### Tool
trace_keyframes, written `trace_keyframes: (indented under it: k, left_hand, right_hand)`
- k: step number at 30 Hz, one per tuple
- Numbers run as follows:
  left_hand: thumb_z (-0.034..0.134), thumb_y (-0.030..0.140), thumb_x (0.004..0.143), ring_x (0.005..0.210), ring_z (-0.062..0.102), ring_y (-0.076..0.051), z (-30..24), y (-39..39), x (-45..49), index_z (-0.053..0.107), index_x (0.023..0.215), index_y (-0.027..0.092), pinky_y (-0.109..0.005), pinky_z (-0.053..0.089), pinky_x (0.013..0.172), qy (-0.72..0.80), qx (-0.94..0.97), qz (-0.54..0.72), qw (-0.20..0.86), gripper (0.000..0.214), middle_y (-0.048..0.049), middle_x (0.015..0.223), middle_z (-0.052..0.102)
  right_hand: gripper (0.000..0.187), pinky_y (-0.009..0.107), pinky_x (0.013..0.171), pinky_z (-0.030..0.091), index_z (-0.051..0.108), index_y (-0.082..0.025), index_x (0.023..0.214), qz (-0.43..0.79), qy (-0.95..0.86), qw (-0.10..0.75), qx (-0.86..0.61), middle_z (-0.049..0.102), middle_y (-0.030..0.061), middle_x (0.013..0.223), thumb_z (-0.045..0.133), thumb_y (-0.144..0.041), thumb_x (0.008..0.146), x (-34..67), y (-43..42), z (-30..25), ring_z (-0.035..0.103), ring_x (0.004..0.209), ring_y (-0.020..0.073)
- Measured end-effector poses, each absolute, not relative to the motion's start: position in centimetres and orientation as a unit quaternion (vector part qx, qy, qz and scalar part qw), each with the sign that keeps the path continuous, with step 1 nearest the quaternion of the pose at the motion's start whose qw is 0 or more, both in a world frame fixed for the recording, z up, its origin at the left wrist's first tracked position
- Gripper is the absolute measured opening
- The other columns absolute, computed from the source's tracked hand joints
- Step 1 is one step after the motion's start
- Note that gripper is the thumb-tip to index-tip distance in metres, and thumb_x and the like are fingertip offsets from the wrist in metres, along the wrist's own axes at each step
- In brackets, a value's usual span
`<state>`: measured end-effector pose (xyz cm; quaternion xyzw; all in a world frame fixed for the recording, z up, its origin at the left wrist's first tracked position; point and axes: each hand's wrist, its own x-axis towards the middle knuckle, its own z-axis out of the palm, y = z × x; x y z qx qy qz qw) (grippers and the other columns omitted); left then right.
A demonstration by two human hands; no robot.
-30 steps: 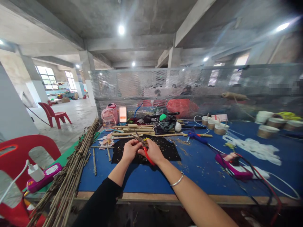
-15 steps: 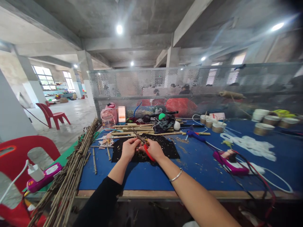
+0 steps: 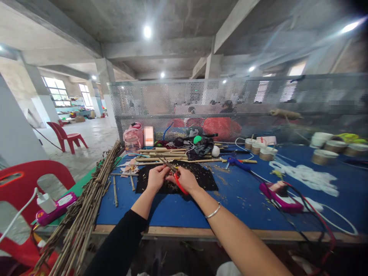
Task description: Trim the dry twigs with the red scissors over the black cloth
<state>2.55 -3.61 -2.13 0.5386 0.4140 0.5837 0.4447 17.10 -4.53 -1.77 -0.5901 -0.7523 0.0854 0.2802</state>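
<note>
My right hand (image 3: 186, 179) is closed round red-handled scissors (image 3: 178, 183), whose blades point up and left. My left hand (image 3: 156, 178) is curled beside it, pinching a thin brown twig (image 3: 166, 164) at the blades. Both hands hover over a black cloth (image 3: 205, 178) strewn with small cut bits, on the blue tabletop (image 3: 244, 199). A silver bangle (image 3: 213, 211) sits on my right wrist; my left arm wears a black sleeve.
A long bundle of twigs (image 3: 92, 199) lies along the table's left edge. Bamboo sticks (image 3: 161, 157), a pink jug (image 3: 132, 140), paper cups (image 3: 266, 153), a pink power strip (image 3: 283, 197) with cables and white fabric (image 3: 309, 176) lie beyond. Red chairs (image 3: 25, 184) stand left; mesh fence behind.
My hands stay together over the black cloth, with only slight shifts; the view has moved a little.
</note>
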Motion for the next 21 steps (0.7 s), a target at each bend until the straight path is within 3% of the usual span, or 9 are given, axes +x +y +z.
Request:
trace_keyframes:
  k: [8, 13, 21]
  left_hand:
    - [0.07, 0.033, 0.062, 0.061, 0.059, -0.013, -1.86, -4.03, 2.7, 0.07, 0.09, 0.012, -0.02, 0.045, 0.053, 0.376, 0.529, 0.582, 0.489, 0.035, -0.0054, 0.078, 0.069]
    - [0.069, 0.038, 0.063, 0.056, 0.059, -0.011, -2.03, -3.99, 2.59, 0.067, 0.098, 0.014, -0.018, 0.042, 0.045, 0.408, 0.471, 0.59, 0.514, 0.042, -0.0051, 0.076, 0.067]
    - [0.067, 0.037, 0.064, 0.047, 0.054, -0.01, -2.32, -3.64, 2.84, 0.067, 0.086, 0.011, -0.019, 0.041, 0.041, 0.393, 0.473, 0.593, 0.52, 0.034, -0.0039, 0.069, 0.065]
  right_hand:
    - [0.043, 0.023, 0.054, 0.034, 0.059, -0.022, 0.078, 0.06, -0.739, 0.27, -0.614, 0.066, 0.005, 0.075, 0.055, -0.063, 0.067, 17.56, -4.26, -1.74, 0.062, 0.07, 0.0196]
    - [0.042, 0.024, 0.055, 0.034, 0.058, -0.021, 0.077, 0.032, -0.741, 0.255, -0.62, 0.066, 0.0056, 0.075, 0.054, -0.062, 0.069, 17.6, -4.32, -1.5, 0.062, 0.071, 0.0196]
    - [0.048, 0.025, 0.057, 0.034, 0.052, -0.019, 0.084, 0.013, -0.761, 0.27, -0.589, 0.062, 0.0054, 0.082, 0.053, -0.064, 0.067, 17.51, -4.25, -1.82, 0.059, 0.074, 0.0194]
